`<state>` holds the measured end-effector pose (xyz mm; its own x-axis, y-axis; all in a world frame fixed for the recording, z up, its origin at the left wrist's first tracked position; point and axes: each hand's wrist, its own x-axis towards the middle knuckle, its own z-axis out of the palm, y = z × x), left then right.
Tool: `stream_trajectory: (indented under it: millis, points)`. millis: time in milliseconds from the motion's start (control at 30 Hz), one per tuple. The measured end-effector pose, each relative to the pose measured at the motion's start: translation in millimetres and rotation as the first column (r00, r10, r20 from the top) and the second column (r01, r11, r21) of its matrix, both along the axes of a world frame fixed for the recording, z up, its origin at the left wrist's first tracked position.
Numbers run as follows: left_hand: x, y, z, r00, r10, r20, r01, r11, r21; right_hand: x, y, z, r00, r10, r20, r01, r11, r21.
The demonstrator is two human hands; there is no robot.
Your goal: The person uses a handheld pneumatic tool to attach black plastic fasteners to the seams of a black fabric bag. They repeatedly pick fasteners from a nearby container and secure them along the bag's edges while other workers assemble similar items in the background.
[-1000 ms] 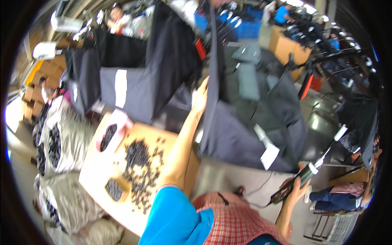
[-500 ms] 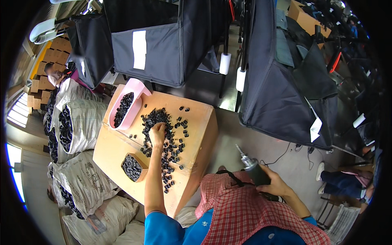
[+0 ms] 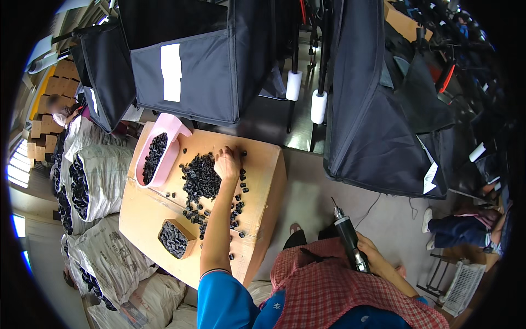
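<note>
My left hand reaches over the far right side of a heap of small black screw-like pieces. Its fingers are bent together at the tips, and what they pinch, if anything, is hidden. Small black plastic pieces lie loose around the heap, on a large cardboard box. By my waist, my right hand is wrapped round a black electric screwdriver, its silver bit tilted up and away. A pink plastic bin of black parts stands left of the heap. Nearer me is a small cardboard box of dark pieces.
Black fabric wagons stand beyond the box, and another rises at right. White sacks of black parts crowd the left. One person is at far left; another's legs show at right beside a white crate.
My left hand has moved from the middle of the heap to its far right side. My right hand has turned the screwdriver more upright. The view has shifted slightly.
</note>
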<state>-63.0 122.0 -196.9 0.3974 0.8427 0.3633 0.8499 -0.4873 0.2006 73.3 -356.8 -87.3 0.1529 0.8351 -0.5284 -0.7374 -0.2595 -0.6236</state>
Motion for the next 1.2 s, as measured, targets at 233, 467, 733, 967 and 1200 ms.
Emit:
stream_trajectory:
  millis: [233, 467, 733, 967, 1200]
  points:
    - [4, -20, 28, 0.849, -0.103, 0.519, 0.250, 0.942, -0.223, -1, 1, 9, 0.984, 0.162, 0.072, -0.176, 0.942, 0.286]
    - [-16, -197, 190, 0.301, 0.482, 0.823, 0.910, 0.114, -0.400, 14, 47, 85, 0.844, 0.482, 0.234, -0.534, 0.793, 0.293]
    - [-25, -215, 213, 0.312, 0.503, 0.806, 0.939, -0.033, -0.343, 1, 37, 94, 0.857, 0.443, 0.262, -0.513, 0.779, 0.360]
    - [-13, -223, 224, 0.365, 0.444, 0.818, 0.922, -0.052, -0.384, 4, 19, 104, 0.798, 0.407, 0.444, -0.541, 0.809, 0.231]
    - [6, -212, 255, 0.523, 0.061, 0.850, 0.850, -0.116, -0.514, 3, 3, 137, 0.635, 0.334, 0.697, -0.501, 0.864, 0.043]
